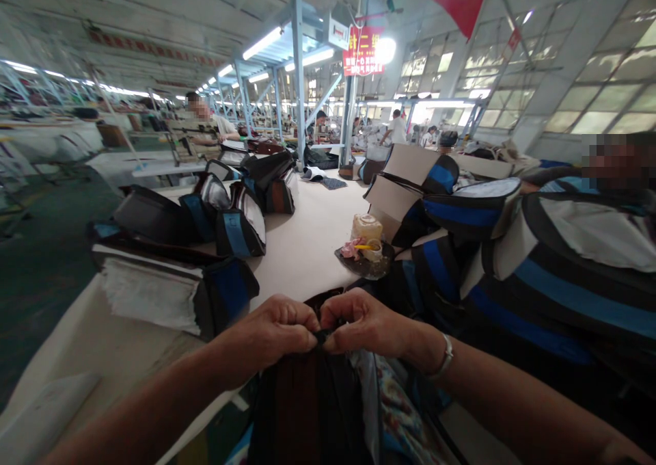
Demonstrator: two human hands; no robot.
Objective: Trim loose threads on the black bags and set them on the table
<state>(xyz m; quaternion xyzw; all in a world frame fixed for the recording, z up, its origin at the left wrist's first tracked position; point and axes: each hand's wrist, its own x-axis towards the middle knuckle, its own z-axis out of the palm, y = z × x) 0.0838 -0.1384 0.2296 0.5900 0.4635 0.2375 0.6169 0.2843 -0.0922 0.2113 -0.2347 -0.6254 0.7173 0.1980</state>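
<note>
Close in front of me, my left hand [279,325] and my right hand [372,325] meet with thumbs and fingertips pinched together. Between them is the dark top edge [322,337] of a sewn bag piece [297,410], which stands toward my lap and has a brown stripe down its face. Both hands grip that edge from either side, their fingertips almost touching. Pale lining [366,383] shows at the piece's right side. Whether a zipper or a fold lies under the fingers is too dark to tell. A bracelet [447,355] circles my right wrist.
Half-made bags with blue panels [238,232] stand on the white table [312,226] at left. More are piled high at right [579,287]. A dark tray [366,267] holds a yellowish plastic container [367,227] and a small cup [374,250]. Co-workers sit beyond and at far right.
</note>
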